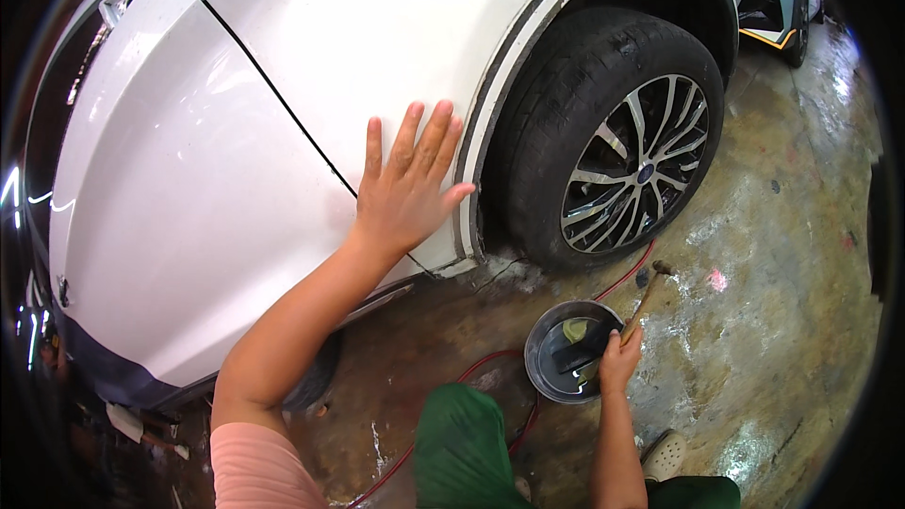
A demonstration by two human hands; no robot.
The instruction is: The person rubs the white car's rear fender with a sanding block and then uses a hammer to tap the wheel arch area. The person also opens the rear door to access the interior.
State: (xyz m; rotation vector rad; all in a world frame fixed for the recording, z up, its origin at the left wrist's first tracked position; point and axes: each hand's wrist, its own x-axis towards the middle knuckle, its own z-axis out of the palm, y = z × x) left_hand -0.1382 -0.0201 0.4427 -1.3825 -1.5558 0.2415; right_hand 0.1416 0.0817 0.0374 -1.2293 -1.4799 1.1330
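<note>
My left hand (405, 196) lies against the white car body panel (330, 57), fingers spread, just beside the wheel arch trim (490, 75). Lower right, my right hand (619, 360) is closed round the wooden handle of a small hammer (645, 304), its dark head pointing up and away from me. Beneath and beside that hand is a round dark basin (534, 358) holding water, a black block-like piece (580, 351) and a yellowish piece (574, 329). Whether my right fingers also touch the black piece, I cannot tell.
A black tyre with a silver and black spoked wheel (645, 172) fills the arch. A red hose (471, 368) runs over the wet, stained concrete floor (782, 226) past the basin. Another car (768, 0) stands at the far right. My green-trousered knee (462, 448) is below.
</note>
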